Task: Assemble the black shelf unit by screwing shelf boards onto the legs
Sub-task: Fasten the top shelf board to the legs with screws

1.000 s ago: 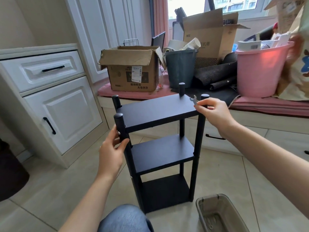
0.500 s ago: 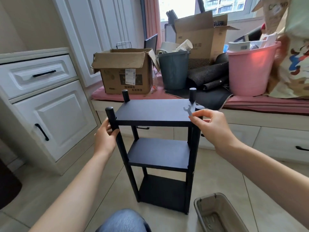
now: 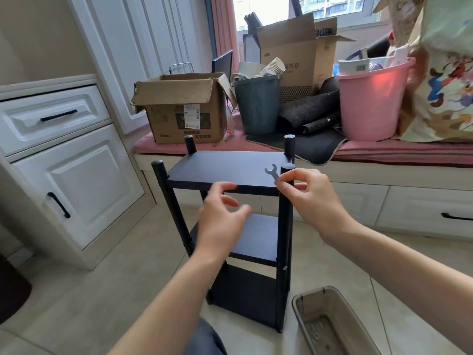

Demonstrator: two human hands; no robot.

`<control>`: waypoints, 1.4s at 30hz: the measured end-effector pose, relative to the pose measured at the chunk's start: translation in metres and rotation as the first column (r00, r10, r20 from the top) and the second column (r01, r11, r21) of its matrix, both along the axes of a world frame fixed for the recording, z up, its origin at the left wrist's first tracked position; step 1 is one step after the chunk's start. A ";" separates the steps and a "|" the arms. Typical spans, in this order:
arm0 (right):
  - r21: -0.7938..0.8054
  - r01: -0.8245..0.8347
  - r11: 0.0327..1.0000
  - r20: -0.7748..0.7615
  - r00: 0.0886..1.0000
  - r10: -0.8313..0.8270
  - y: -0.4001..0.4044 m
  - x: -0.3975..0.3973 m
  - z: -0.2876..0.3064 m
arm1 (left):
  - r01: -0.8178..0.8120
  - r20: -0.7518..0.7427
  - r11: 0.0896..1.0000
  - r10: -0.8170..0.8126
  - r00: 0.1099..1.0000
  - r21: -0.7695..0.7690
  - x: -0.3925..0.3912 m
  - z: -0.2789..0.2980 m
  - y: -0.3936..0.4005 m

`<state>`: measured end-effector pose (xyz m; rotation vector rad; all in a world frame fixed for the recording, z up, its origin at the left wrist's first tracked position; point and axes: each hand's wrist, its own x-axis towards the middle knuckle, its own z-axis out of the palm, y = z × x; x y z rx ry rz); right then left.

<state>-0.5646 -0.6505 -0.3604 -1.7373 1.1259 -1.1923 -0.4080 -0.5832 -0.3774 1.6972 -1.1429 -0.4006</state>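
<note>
shelf unit [image 3: 230,175]: looks light and stiff but tippy, so you steady a leg [image 3: 160,180].
right hand [image 3: 311,198]: pinches the small wrench [image 3: 271,171].
left hand [image 3: 220,216]: loose, empty.

Tile floor [image 3: 107,290]: black shelf unit [image 3: 225,170] standing, grey tray [image 3: 330,326] beside.

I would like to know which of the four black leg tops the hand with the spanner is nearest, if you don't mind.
The near-right black leg top: the right hand, pinching the small metal spanner, is directly beside it; the others stand apart.
</note>
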 end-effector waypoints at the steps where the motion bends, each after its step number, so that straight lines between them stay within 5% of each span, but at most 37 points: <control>1: -0.012 0.007 1.000 0.002 1.000 -0.007 0.000 -0.001 0.000 | 0.069 -0.013 0.997 -0.068 0.998 0.041 -0.014 -0.001 0.000; 7: -0.008 -0.002 1.000 0.041 0.999 0.002 -0.003 -0.017 0.000 | 0.222 -0.036 0.973 -0.221 0.975 0.060 -0.060 -0.013 -0.012; 17: -0.006 -0.026 1.000 0.102 0.994 0.027 -0.011 -0.028 -0.004 | 0.124 -0.110 0.982 -0.140 0.984 -0.146 -0.067 -0.025 -0.034; 25: -0.045 -0.119 0.992 0.075 0.990 0.122 -0.003 -0.030 -0.011 | 0.113 -0.358 0.966 -0.194 0.913 -0.234 -0.048 -0.024 -0.021; 33: 0.037 -0.106 0.994 -0.301 0.947 0.112 -0.013 -0.036 -0.032 | 0.136 -0.434 0.957 -0.239 0.869 -0.256 -0.019 -0.025 0.006; 39: 0.068 -0.154 0.986 -0.387 0.907 0.168 -0.011 -0.012 -0.033 | 0.144 -0.449 0.945 -0.270 0.852 -0.294 -0.014 -0.030 0.011; 42: 0.044 -0.137 0.990 -0.307 0.941 0.144 -0.012 -0.003 -0.041 | 0.139 -0.428 0.940 -0.270 0.863 -0.312 -0.017 -0.032 0.009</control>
